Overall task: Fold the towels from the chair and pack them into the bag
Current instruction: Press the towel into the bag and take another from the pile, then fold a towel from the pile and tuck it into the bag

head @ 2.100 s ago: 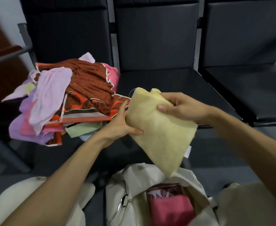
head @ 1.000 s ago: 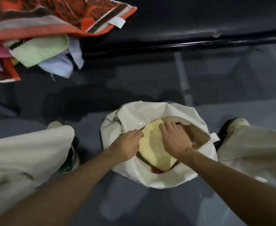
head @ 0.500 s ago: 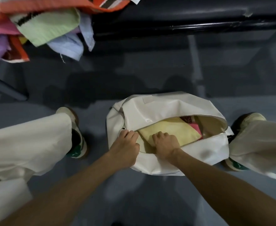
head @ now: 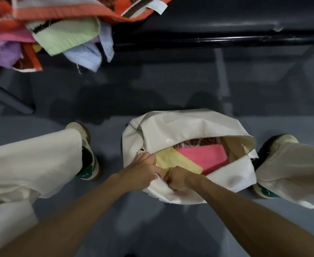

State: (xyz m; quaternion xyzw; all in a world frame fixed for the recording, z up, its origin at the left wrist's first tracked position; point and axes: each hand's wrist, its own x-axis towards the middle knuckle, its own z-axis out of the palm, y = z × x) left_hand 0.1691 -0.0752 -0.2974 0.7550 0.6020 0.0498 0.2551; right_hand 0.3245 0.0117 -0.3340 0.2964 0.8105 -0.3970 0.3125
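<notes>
The right grip (head: 176, 179) is balled into a tight fist on the near rim of the bag (head: 189, 127), and the white fabric puckers under its knuckles. Half a second ago we saw it pushing down on the yellow towel (head: 172, 161) inside; it has since drawn back to the rim. The left grip (head: 143, 170) touches it from the left, fingers lying across the rim at the opening's left end. We cannot tell whether they pinch the rim or only rest there.

The yellow towel now sits tucked at the near left of the opening as a soft, flat wedge. It covers less of the pink towel (head: 206, 156) than before, which shows as a broad nubby slab to its right. A red-and-white patterned cloth (head: 198, 140) peeks out at the far side.

The bag is smooth, slightly glossy and rounded, with a zip along its gaping mouth and a cream lining at the right end. It stands on the grey floor (head: 152, 86) between two cream trouser legs (head: 32, 160). Far left, the pile of towels (head: 59, 34) hangs rumpled off the black padded chair (head: 226, 21).
</notes>
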